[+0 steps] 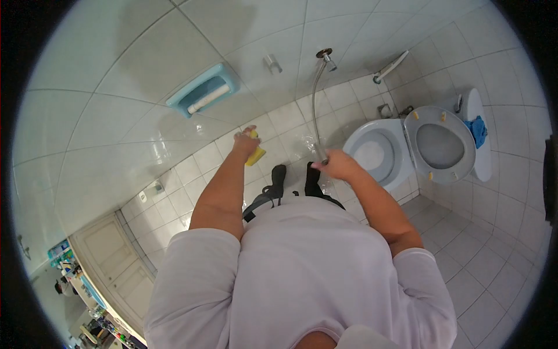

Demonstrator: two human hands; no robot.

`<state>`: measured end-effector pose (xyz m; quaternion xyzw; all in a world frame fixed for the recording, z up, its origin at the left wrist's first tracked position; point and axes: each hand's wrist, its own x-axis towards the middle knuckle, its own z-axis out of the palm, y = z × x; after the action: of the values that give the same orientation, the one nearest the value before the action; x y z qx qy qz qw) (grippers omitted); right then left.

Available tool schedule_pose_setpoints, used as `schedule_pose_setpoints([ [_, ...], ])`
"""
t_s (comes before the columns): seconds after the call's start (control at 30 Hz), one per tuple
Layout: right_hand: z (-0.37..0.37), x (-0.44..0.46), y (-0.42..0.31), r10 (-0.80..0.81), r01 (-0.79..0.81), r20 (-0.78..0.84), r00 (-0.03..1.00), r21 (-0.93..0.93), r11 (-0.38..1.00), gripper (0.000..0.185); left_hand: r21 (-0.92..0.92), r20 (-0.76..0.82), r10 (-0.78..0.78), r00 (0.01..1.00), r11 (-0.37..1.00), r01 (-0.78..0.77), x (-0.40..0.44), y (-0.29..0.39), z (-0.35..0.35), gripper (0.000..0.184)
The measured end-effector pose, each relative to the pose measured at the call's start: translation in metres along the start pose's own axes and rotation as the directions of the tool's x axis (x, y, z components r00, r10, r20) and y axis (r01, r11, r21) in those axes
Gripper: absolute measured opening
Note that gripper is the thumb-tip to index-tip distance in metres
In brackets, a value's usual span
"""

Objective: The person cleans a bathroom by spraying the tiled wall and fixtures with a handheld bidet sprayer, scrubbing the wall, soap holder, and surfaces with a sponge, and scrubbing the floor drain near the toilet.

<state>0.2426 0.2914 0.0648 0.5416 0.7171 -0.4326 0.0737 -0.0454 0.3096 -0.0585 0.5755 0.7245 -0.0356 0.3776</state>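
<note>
My left hand is closed around a yellow sponge, held out in front of the tiled wall. In my right hand is the handheld sprayer at the end of a flexible metal hose. The hose runs down from a wall valve. Bright specks like water show near the sprayer, above the tiled floor. Just right of my right hand stands the toilet bowl; the raised toilet seat leans back against its tank.
A light-blue paper holder is set in the wall. On the toilet tank lies a blue cloth. A cabinet with a cluttered counter stands at lower left. My dark shoes are on shiny floor tiles.
</note>
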Motion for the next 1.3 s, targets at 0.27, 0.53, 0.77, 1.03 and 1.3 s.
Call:
schedule_pose_setpoints([
  [0.27, -0.071, -0.013, 0.078, 0.394, -0.172, -0.528, 0.753, 0.420, 0.891, 0.041, 0.009, -0.023, -0.031, 0.999, 0.999, 0.031, 0.003, -0.009, -0.001, 0.053],
  [0.53, -0.077, -0.028, 0.048, 0.369, -0.121, -0.603, 0.708, 0.411, 0.904, 0.036, -0.019, -0.023, -0.026, 0.999, 0.999, 0.025, -0.001, 0.011, -0.004, 0.053],
  [0.77, -0.087, -0.011, 0.120, 0.503, -0.014, -0.662, 0.555, 0.597, 0.802, 0.030, 0.008, -0.071, 0.055, 0.996, 0.998, -0.054, 0.006, 0.010, -0.005, 0.054],
  [1.03, -0.088, -0.036, 0.110, 0.490, 0.020, -0.603, 0.630, 0.643, 0.766, 0.036, 0.006, 0.005, -0.048, 0.999, 0.999, 0.048, 0.002, -0.003, 0.001, 0.053],
  [1.3, -0.043, -0.033, 0.131, 0.512, -0.204, -0.446, 0.735, 0.575, 0.793, 0.033, 0.027, -0.069, 0.081, 0.994, 0.996, -0.079, 0.005, 0.003, -0.003, 0.055],
])
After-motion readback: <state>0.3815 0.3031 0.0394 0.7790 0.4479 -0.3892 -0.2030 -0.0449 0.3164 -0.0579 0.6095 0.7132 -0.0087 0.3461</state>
